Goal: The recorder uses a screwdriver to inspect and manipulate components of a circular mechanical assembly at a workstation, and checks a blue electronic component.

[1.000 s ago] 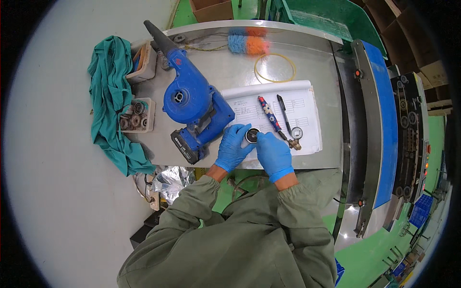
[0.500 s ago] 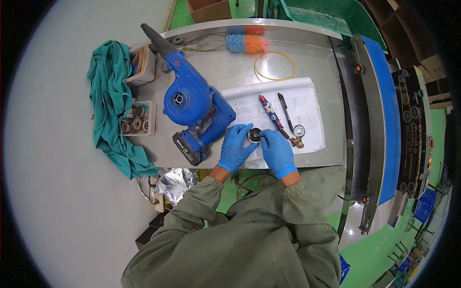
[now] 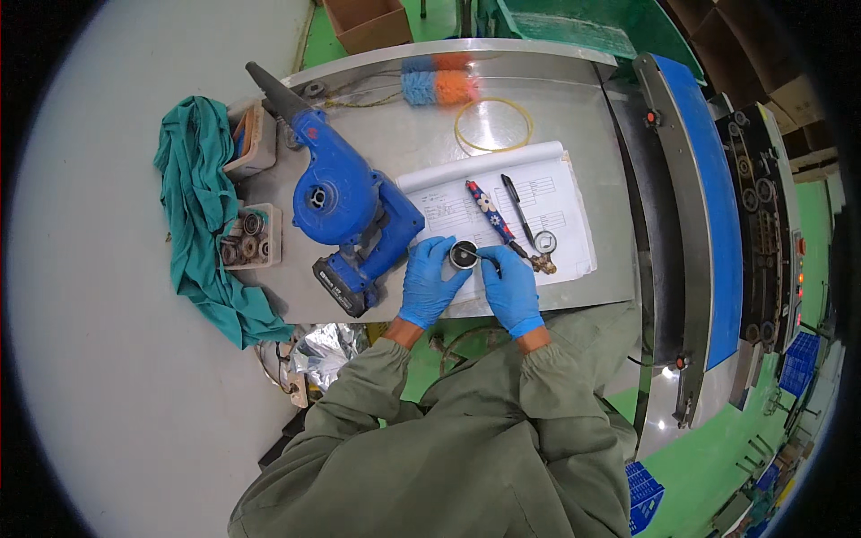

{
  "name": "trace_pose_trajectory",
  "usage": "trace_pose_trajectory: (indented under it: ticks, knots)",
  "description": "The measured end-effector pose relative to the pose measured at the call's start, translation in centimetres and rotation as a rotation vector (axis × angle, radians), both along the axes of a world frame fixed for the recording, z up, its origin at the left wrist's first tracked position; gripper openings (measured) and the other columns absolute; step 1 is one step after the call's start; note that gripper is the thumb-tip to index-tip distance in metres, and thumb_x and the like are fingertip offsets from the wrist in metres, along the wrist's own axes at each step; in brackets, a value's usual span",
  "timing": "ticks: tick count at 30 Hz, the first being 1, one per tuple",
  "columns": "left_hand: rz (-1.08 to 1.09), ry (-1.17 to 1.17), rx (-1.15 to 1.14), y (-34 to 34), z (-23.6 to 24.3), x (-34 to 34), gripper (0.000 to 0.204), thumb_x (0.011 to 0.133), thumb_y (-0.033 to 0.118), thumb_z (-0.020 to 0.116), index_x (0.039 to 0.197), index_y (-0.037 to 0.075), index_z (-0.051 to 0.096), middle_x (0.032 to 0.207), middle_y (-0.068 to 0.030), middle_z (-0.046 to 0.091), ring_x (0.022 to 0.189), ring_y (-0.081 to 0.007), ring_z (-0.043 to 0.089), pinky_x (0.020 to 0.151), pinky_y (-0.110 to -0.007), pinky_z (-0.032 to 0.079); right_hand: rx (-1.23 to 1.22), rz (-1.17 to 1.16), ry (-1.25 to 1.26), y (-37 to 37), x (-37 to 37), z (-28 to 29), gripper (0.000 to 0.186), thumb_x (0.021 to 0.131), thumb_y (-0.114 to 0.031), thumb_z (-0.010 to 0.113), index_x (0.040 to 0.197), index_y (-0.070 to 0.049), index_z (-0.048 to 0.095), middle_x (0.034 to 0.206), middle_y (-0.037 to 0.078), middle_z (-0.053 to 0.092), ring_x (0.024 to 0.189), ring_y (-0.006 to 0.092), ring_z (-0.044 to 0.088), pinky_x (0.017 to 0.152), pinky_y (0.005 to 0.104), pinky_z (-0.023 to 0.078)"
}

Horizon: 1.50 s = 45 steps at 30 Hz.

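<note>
On papers (image 3: 565, 251) at the near edge of the steel table, my left hand (image 3: 429, 280) in a blue glove grips a small round bearing-like part (image 3: 464, 255) with a dark centre. My right hand (image 3: 509, 291), also gloved, pinches a thin tool (image 3: 475, 253) against the top of that part. Just beyond lie a flower-patterned pen-like item (image 3: 486, 206), a black pen (image 3: 515, 202), a small metal ring (image 3: 545, 240) and a brownish irregular lump (image 3: 544, 264). A blue blower (image 3: 336, 202) lies left of my left hand.
Two plastic boxes (image 3: 273, 247), one holding bearings, stand by a green cloth (image 3: 197, 206) at the left. A yellow loop (image 3: 527, 125) and coloured duster (image 3: 448, 87) lie at the back. A blue conveyor (image 3: 708, 224) runs along the right; a green bin (image 3: 574, 27) is behind the table.
The thin tool now shows more clearly across the part in my hands. The view has shifted slightly; both hands stay in about the same place on the papers.
</note>
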State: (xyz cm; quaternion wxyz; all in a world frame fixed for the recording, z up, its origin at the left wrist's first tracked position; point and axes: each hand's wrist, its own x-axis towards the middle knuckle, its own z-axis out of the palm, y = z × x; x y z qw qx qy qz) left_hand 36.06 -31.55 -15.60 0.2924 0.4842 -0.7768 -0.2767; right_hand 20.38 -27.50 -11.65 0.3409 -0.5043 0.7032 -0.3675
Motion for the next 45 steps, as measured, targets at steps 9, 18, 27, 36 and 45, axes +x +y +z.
trace_pose_trajectory:
  ticks: [9,18,27,36,45]
  knots:
    - [0.06,0.015,0.051,0.2,0.5,-0.3,0.053,0.073,0.027,0.078,0.116,0.003,0.057,0.115,-0.0148,0.052,0.107,-0.0315,0.051,0.094,-0.04,0.042,-0.005,-0.038,0.177,0.7,0.9,0.5,0.017,0.089,-0.015,0.056,0.102,-0.005,0.062,0.094,0.018,0.064,0.084,0.0348,0.063,0.073,0.0417,0.05]
    - [0.009,-0.026,0.048,-0.1,1.3,-0.5,0.056,0.075,0.022,0.076,0.125,0.009,0.057,0.109,-0.0115,0.059,0.104,-0.0297,0.052,0.093,-0.038,0.041,-0.047,-0.088,0.489,1.8,2.5,-0.9,0.021,0.091,-0.017,0.054,0.11,-0.01,0.057,0.086,0.013,0.061,0.064,0.0334,0.063,0.055,0.0424,0.051]
    - [-0.004,-0.045,0.05,-0.3,1.8,-0.7,0.051,0.076,0.021,0.074,0.123,0.009,0.059,0.102,-0.0099,0.061,0.097,-0.0287,0.053,0.088,-0.038,0.042,0.002,0.038,0.491,2.9,2.7,-1.6,0.039,0.087,-0.007,0.05,0.126,-0.009,0.047,0.098,0.014,0.053,0.062,0.0339,0.061,0.052,0.0428,0.05]
    - [0.003,0.009,0.081,-1.6,1.7,-0.9,0.042,0.08,0.015,0.067,0.121,0.009,0.06,0.098,-0.0126,0.06,0.085,-0.0283,0.059,0.078,-0.037,0.048,0.015,0.012,0.493,2.9,2.5,-1.0,0.035,0.091,-0.01,0.049,0.126,-0.01,0.047,0.099,0.013,0.053,0.062,0.0352,0.06,0.053,0.0447,0.05]
    - [-0.126,-0.049,0.048,-4.3,1.4,-2.1,0.02,0.083,0.012,0.063,0.101,0.008,0.069,0.089,-0.0121,0.062,0.08,-0.0263,0.061,0.075,-0.035,0.05,-0.089,-0.115,0.433,2.2,1.2,-1.1,0.03,0.094,-0.013,0.048,0.123,-0.012,0.051,0.1,0.013,0.058,0.065,0.0366,0.06,0.055,0.0454,0.048]
